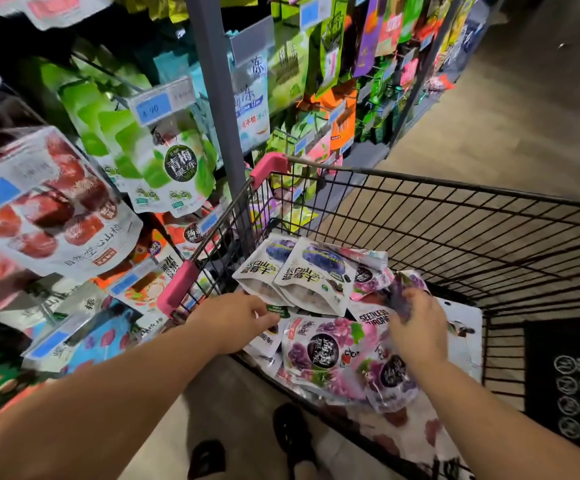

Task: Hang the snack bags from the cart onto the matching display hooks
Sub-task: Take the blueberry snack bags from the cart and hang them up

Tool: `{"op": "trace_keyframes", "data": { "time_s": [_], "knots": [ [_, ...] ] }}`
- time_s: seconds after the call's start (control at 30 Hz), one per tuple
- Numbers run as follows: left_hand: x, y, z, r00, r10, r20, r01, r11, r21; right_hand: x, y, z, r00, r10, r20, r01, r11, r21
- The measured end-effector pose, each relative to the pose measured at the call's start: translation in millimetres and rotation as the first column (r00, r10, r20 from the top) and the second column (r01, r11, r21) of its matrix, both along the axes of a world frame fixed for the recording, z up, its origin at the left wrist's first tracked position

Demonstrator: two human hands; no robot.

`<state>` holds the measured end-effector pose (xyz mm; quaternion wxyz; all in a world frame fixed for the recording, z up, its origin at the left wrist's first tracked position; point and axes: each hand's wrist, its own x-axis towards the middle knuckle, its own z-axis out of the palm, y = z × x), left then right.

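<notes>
Wire cart [454,216] walls ring the snack bags [319,344]; both hands inside.

Black wire cart [420,216] with pink corner guards, parked right beside the rack. Lying in it: two white blueberry bags [302,271] on top of a heap of purple grape bags [326,355].

Both hands [236,320] [416,327] outstretched, fingers curled

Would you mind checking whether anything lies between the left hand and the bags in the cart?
Nothing visible does. The left hand is already inside the cart, fingertips at the bags; the rim is behind the wrist.
</notes>
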<state>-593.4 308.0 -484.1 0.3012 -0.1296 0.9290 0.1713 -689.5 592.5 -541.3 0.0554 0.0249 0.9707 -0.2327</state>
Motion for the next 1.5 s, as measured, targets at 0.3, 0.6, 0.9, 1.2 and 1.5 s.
{"op": "trace_keyframes", "data": {
  "time_s": [0.3, 0.6, 0.9, 1.2, 1.5],
  "knots": [
    [0.7, -1.6, -6.8, 1.0, 0.026, 0.001, -0.026, 1.0, 0.014, 4.7, -44.7, -31.9, 0.827, 0.236, 0.511, -0.37, 0.912, 0.178],
    [-0.1, -2.9, -7.2, 0.999, 0.033, -0.005, -0.033, 0.999, 0.008, 3.4, -36.3, -39.6, 0.764, 0.352, 0.541, -0.477, 0.873, 0.105],
    [1.7, -5.2, -11.7, 1.0, 0.02, -0.016, -0.02, 1.0, 0.007, 24.6, -36.1, -32.4, 0.781, 0.429, 0.453, -0.525, 0.844, 0.107],
    [1.1, -4.4, -9.1, 1.0, 0.008, 0.003, -0.008, 1.0, 0.021, 6.7, -42.1, -20.0, 0.719, 0.468, 0.514, -0.566, 0.823, 0.043],
    [-2.3, -6.6, -11.5, 0.982, -0.125, -0.141, 0.14, 0.985, 0.099, 3.1, -101.3, 75.0, 0.396, 0.866, 0.306, -0.863, 0.464, -0.199]
  ]
}}
